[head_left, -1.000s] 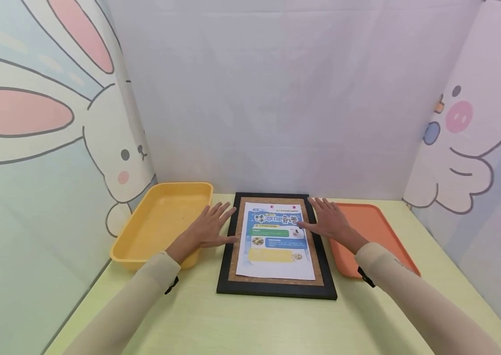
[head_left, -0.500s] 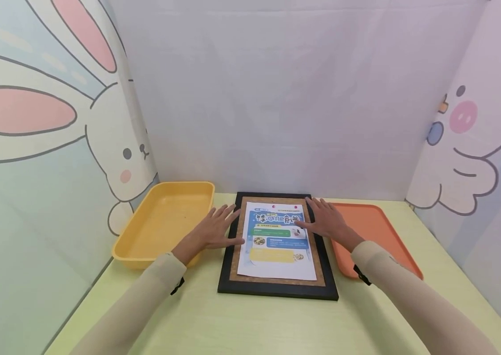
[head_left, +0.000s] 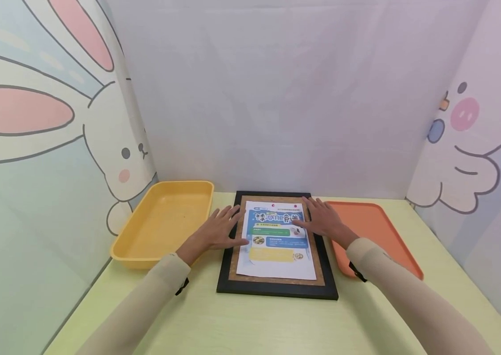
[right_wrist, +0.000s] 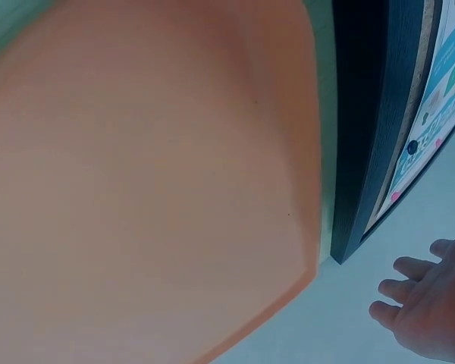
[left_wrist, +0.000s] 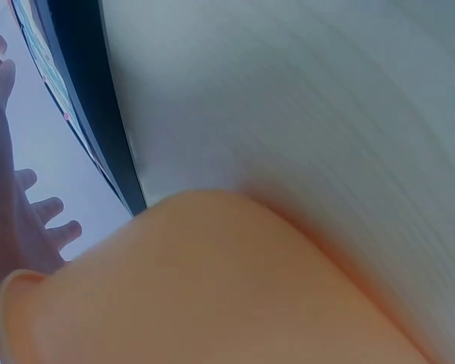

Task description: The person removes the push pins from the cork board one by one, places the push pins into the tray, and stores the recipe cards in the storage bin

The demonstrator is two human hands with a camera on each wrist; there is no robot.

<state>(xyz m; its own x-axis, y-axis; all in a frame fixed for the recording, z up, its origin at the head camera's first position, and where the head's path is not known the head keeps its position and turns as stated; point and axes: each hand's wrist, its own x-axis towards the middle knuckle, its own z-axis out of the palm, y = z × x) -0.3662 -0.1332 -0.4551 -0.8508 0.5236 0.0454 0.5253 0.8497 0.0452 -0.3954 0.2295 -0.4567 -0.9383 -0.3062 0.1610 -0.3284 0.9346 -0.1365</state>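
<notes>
A black-framed cork board point(head_left: 277, 288) lies on the table with a printed sheet point(head_left: 277, 246) on it. Two small pink-red dots, perhaps pins, mark the sheet's top edge; the right wrist view also shows a dark round dot point(right_wrist: 412, 147) on the sheet. Over the board's left side is my left hand point(head_left: 215, 231), fingers spread, thumb pointing across the sheet. My right hand point(head_left: 321, 218) is held over the upper right side, its fingers likewise extended. Neither hand holds anything. Both look raised above the board in the wrist views, with no contact visible.
A yellow bin point(head_left: 175, 212) stands left of the board, partly behind my left hand and forearm. To the right lies an orange tray point(head_left: 375, 231), partly covered by my right arm. A pale curtain point(head_left: 268, 98) closes off the back, and cartoon-printed panels flank the table.
Both hands have drifted slightly inward over the board, the left one rightward and the right one leftward. The board, sheet, bin and tray have stayed put.
</notes>
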